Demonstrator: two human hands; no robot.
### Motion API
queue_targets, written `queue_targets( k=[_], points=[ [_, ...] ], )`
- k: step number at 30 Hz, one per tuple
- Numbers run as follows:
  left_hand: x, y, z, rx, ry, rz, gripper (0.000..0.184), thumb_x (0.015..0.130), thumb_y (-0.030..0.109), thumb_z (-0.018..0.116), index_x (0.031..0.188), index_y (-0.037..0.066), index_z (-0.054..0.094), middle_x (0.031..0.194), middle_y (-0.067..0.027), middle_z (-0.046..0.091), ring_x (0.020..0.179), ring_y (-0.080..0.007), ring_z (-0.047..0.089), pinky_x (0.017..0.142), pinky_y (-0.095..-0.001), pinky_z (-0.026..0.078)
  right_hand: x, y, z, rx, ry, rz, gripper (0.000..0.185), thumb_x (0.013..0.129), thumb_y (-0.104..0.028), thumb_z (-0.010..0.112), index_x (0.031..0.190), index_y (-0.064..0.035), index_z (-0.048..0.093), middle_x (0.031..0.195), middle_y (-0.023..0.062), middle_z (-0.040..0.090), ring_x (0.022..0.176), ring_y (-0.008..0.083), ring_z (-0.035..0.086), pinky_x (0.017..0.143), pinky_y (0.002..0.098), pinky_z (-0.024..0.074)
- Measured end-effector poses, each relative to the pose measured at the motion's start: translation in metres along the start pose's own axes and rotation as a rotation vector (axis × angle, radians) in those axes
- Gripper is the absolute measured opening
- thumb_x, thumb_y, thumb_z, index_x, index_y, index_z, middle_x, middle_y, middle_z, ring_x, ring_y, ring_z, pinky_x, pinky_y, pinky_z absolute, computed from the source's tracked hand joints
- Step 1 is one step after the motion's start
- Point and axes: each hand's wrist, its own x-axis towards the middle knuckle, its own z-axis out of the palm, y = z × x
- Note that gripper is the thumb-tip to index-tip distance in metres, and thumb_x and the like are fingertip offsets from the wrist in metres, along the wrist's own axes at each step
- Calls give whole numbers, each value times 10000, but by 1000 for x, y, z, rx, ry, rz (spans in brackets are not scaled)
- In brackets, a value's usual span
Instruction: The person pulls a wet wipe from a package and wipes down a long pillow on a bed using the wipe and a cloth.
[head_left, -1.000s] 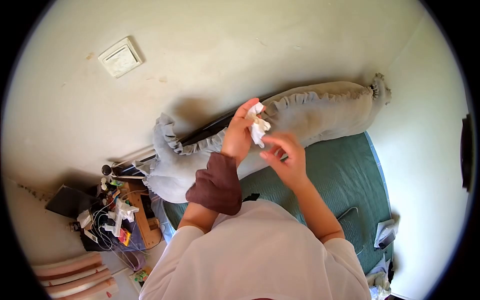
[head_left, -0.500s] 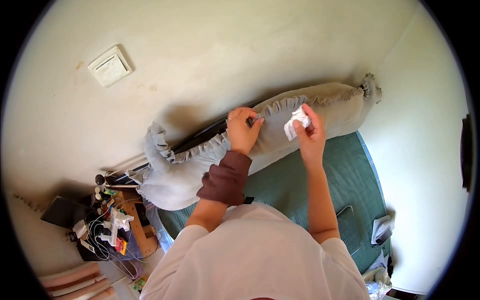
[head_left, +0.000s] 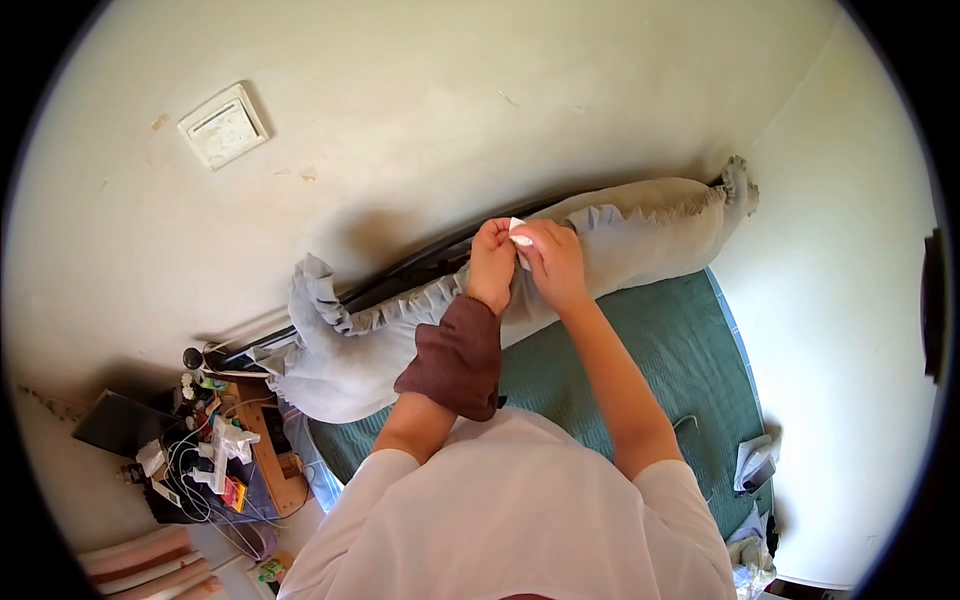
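A crumpled white tissue [head_left: 520, 240] shows between my two hands, over the grey ruffled headboard cover [head_left: 640, 225]. My right hand [head_left: 555, 262] is closed on the tissue. My left hand [head_left: 491, 265] touches it from the left, its fingers curled together; what they pinch, if anything, is hidden. A dark brown cloth [head_left: 455, 358] is wrapped around my left forearm near the wrist.
A green bed cover [head_left: 640, 330] lies below the headboard. A cluttered side table [head_left: 285, 480] with cables and a power strip stands at the left. On the wall is a light switch [head_left: 224, 126]. A grey pouch [head_left: 755, 463] lies at the bed's right edge.
My right hand has moved left with the tissue and now meets my left hand. Earlier the tissue passed from my left hand to my right, and the two hands were apart.
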Motion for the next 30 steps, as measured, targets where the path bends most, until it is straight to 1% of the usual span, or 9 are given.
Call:
queue_targets(
  k=[5, 10, 12, 14, 19, 24, 26, 28, 30],
  points=[
    [-5, -5, 8, -59, 22, 14, 232, 858, -55, 440, 1069, -16, 529, 958, -42, 604, 833, -94, 545, 763, -215, 431, 14, 12, 15, -43, 110, 174, 149, 852, -154, 582, 970, -71, 621, 914, 88, 652, 737, 246, 636, 668, 366, 484],
    [-2, 4, 0, -55, 56, -46, 242, 875, -49, 463, 1111, -26, 516, 943, -45, 603, 823, -90, 548, 752, -204, 435, 32, 20, -20, 867, 296, 735, 203, 897, -192, 581, 993, -17, 616, 950, 98, 662, 779, 125, 637, 715, 315, 508],
    [-2, 9, 2, -73, 54, -51, 250, 867, -53, 460, 1109, -34, 517, 968, -48, 602, 831, -88, 544, 757, -203, 432, 23, 14, -20, 821, 243, 595, 184, 872, -153, 590, 1004, -28, 618, 955, 90, 661, 777, 177, 648, 727, 309, 506],
    [-5, 10, 5, -97, 58, -66, 257, 859, -56, 457, 1108, -43, 518, 993, -51, 600, 838, -86, 541, 762, -202, 429, 8, -1, -20, 118, -87, 103, 188, 840, -141, 600, 1008, -60, 620, 972, 87, 656, 796, 233, 646, 736, 331, 501],
    [1, -6, -2, -82, 105, -20, 222, 874, -26, 505, 1094, -23, 530, 910, -27, 604, 777, -76, 532, 698, -194, 423, 6, 7, 7, -45, 57, 135, 184, 843, -177, 582, 984, -71, 634, 967, 111, 661, 828, 279, 639, 722, 367, 494],
    [-7, 9, 2, -46, 72, -20, 236, 869, -32, 484, 1100, -38, 533, 966, -49, 616, 864, -99, 554, 766, -219, 432, 27, 3, -9, 292, 192, 533, 210, 876, -201, 570, 1010, -50, 630, 927, 144, 666, 786, 294, 646, 697, 366, 508],
    [-7, 16, 1, -160, 18, -75, 239, 881, -13, 479, 1113, -40, 531, 975, -48, 613, 866, -105, 554, 769, -229, 438, 16, -10, -14, 397, 68, 486, 206, 867, -188, 573, 1018, -64, 639, 953, 137, 670, 842, 290, 646, 759, 356, 504],
    [-7, 16, -2, -181, -18, -92, 227, 886, -6, 473, 1101, -40, 540, 975, -44, 612, 863, -92, 548, 763, -216, 433, 8, -9, -3, 142, 40, -14, 184, 851, -175, 576, 994, -88, 652, 974, 114, 672, 895, 281, 634, 845, 381, 477],
    [-5, 17, 0, -205, -60, -110, 217, 892, 1, 467, 1090, -40, 548, 975, -41, 611, 859, -79, 542, 757, -203, 428, 18, -2, -2, 7, 35, 5, 167, 835, -159, 573, 969, -106, 659, 984, 95, 670, 932, 269, 624, 908, 432, 437]
  ],
)
